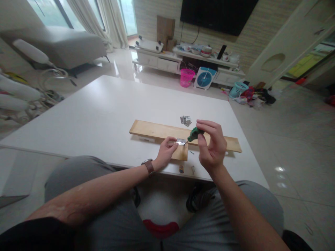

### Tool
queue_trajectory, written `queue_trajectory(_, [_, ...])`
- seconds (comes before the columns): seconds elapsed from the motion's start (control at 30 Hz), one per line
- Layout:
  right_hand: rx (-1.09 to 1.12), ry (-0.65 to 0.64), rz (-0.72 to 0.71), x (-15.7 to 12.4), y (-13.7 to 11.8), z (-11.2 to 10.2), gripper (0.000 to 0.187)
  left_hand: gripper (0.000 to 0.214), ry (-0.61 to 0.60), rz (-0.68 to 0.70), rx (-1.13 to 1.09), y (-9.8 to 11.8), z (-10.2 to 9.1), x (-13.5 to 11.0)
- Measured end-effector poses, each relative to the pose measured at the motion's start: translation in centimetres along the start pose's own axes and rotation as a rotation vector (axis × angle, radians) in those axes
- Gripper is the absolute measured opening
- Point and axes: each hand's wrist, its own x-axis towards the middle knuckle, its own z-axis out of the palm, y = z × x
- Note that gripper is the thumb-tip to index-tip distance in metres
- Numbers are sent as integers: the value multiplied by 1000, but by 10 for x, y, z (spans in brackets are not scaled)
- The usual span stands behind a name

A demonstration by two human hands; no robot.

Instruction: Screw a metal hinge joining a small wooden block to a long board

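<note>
A long wooden board lies across the table, with a short wooden piece against its near side. A metal hinge spans the seam between them. The thumb and forefinger of my left hand press on the hinge at its left side. In my right hand, the fingers are closed around the handle of a green screwdriver. The screwdriver slants down to the left, its tip at the hinge's right end. Whether a screw sits under the tip is too small to tell.
Spare hinges and some screws lie beyond the long board. A loose screw rests right of the short piece. Two small items, one a yellowish figure, lie by the near edge of the white table.
</note>
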Motion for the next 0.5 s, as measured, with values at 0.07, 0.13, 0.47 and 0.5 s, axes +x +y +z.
queue_trajectory(0.07, [5,-9,-14,0,0,0,33,49,0,-1,2,0,0,0])
queue_trajectory(0.13, [-26,6,-9,0,0,0,29,48,-1,-5,4,1,0,-1])
queue_trajectory(0.47, [28,-14,-1,-1,1,-1,32,47,3,10,28,2,0,0])
queue_trajectory(0.5, [41,-20,-9,-1,1,-1,34,48,5,15,26,1,0,0])
